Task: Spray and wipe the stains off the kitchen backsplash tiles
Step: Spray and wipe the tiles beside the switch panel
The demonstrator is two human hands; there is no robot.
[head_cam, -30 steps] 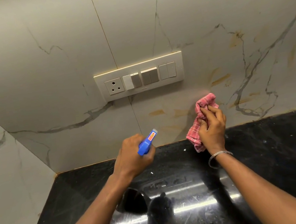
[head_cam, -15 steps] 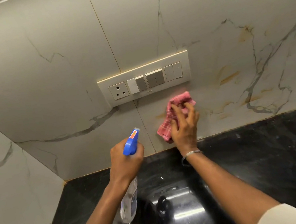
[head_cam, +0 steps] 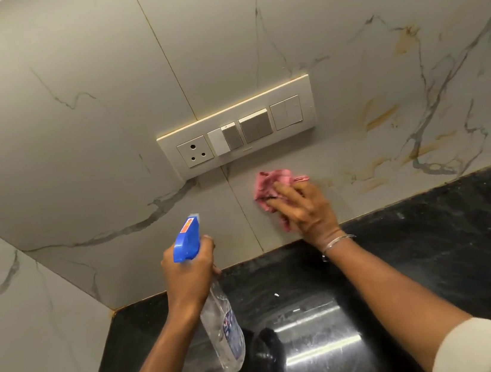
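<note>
The backsplash tiles (head_cam: 342, 32) are pale marble with grey veins and yellow-brown stains (head_cam: 382, 118) on the right side. My right hand (head_cam: 306, 209) presses a crumpled pink cloth (head_cam: 268, 182) flat against the tile just below the switch panel, fingers spread over it. My left hand (head_cam: 190, 271) grips the neck of a clear spray bottle (head_cam: 222, 329) with a blue trigger head (head_cam: 187, 237), held upright in front of the wall left of the cloth, nozzle toward the tile.
A cream switch panel (head_cam: 240, 130) with a socket and several switches sits on the wall above the cloth. A glossy black countertop (head_cam: 432, 239) runs below the tiles. A side wall (head_cam: 22, 324) closes the corner at the left.
My right hand has wiped the cloth leftward along the tile, from the stained area to below the switch panel. My left hand has tipped the bottle upright and lifted it.
</note>
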